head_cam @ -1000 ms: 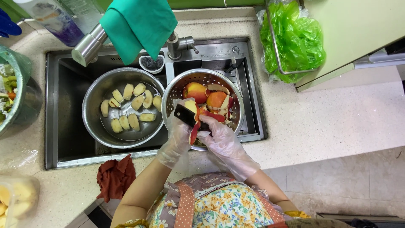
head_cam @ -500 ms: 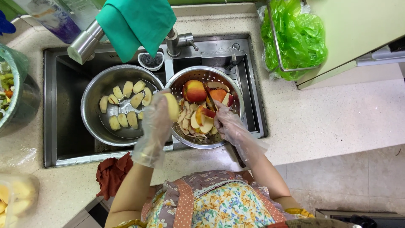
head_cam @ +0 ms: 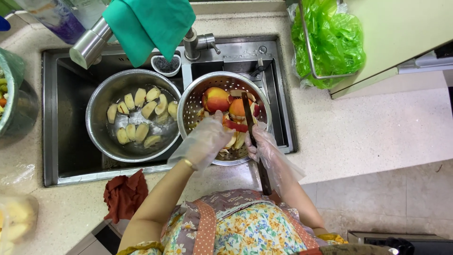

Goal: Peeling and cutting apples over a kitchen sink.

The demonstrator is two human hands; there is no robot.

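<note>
A metal colander (head_cam: 188, 101) stands in the right half of the sink and holds a whole red-yellow fruit (head_cam: 214, 99), cut pieces and peels. My left hand (head_cam: 205, 141), in a clear plastic glove, hovers over the colander's near left rim with its fingers spread towards the pieces, and I see nothing in it. My gloved right hand (head_cam: 264, 146) grips a long dark knife (head_cam: 248, 118) that lies across the colander, its handle pointing back at my body. In the left half, a steel bowl (head_cam: 94, 118) of water holds several peeled pale slices (head_cam: 137, 118).
A faucet (head_cam: 89, 45) draped with a teal cloth (head_cam: 151, 23) hangs over the sink. On the counter are a green plastic bag (head_cam: 330, 42) at the right, a rust-red rag (head_cam: 125, 193) in front, and a glass bowl (head_cam: 14, 104) of cut fruit at the left.
My left hand carried a peeled piece over to the water bowl and has come back, without it, to the colander. The knife in my right hand now lies lengthwise across the colander.
</note>
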